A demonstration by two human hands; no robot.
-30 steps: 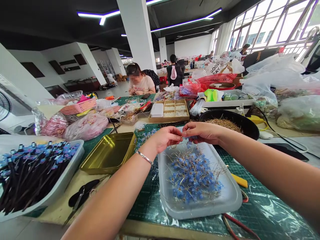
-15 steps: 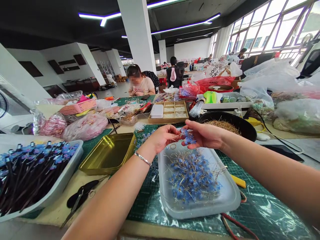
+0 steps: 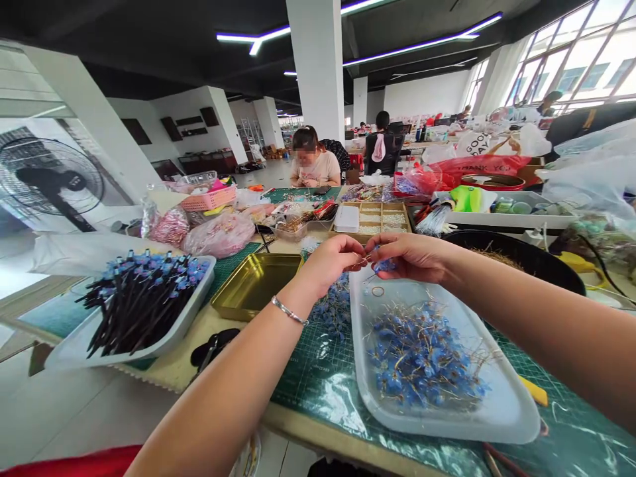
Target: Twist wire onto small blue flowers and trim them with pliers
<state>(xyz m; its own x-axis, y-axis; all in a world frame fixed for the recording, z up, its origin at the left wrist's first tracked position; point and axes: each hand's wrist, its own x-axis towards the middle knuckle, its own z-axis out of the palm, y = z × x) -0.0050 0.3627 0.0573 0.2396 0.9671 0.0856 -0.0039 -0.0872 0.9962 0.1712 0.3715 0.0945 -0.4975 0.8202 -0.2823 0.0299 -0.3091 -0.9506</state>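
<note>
My left hand (image 3: 340,263) and my right hand (image 3: 412,257) meet above the far end of a pale plastic tray (image 3: 517,427). My right hand holds a small cluster of blue flowers (image 3: 385,265) with thin gold wire stems. The left fingertips are pinched on the wires beside it; fingers partly hide the cluster. Inside the tray lies a heap of blue wired flowers (image 3: 422,358), and near its far end a small ring (image 3: 378,291). More blue flowers (image 3: 332,310) lie on the green cutting mat (image 3: 308,377), left of the tray.
At left, a tray (image 3: 199,311) holds dark sticks topped with blue flowers (image 3: 134,311). Nearer stand a gold tin (image 3: 258,281) and a black-handled tool (image 3: 213,348). A compartment box (image 3: 382,218) of beads and a black pan (image 3: 556,271) lie beyond. A person (image 3: 315,162) sits opposite.
The view has swung left, so the table's things appear further right and a fan shows at left. My hands have drawn closer together, the right fingers curling in around the flower cluster.
</note>
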